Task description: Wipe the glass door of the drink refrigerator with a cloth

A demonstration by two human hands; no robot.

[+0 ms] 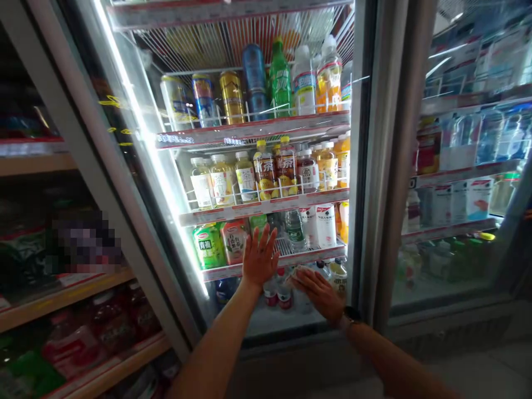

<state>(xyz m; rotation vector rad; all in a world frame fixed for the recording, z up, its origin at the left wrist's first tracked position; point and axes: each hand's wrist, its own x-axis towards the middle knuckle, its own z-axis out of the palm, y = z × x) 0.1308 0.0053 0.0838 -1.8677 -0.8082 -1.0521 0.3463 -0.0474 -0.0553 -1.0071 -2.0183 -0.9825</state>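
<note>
My left hand lies against the glass door of a lit drinks fridge, fingers spread, in front of the third shelf. Lower and to the right, my right hand presses a pale crumpled cloth to the glass, its fingers together over it. A dark watch is on the right wrist. Behind the glass near my hands stand a green carton, a red carton, a clear water bottle and white cartons.
Upper shelves hold cans, a green bottle and tea bottles. A metal door frame and another fridge with bottles stand at the right. At the left are wooden-edged shelves with red bottles.
</note>
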